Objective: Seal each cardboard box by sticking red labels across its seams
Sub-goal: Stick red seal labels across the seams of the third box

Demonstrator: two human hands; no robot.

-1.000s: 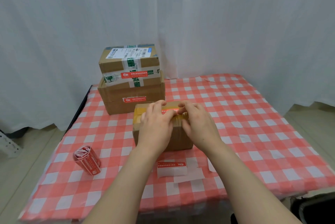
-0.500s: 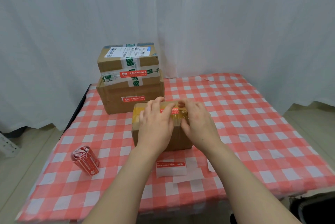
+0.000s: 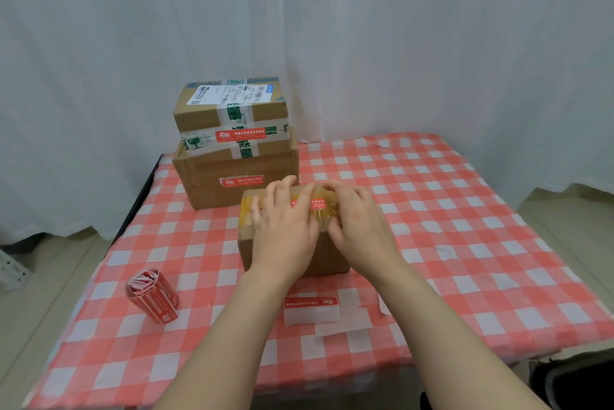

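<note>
Checked tablecloth (image 3: 432, 210), taped cardboard box (image 3: 246, 243) — left hand (image 3: 285, 230), right hand (image 3: 358, 223) flat, pressing red label (image 3: 314, 203)

You are wearing the only camera on your head: it is looking forward and down over the table (image 3: 465, 210), sitting close above your left hand (image 3: 282, 230) and right hand (image 3: 362, 227), with the curtain (image 3: 398, 44) filling the far background.
</note>
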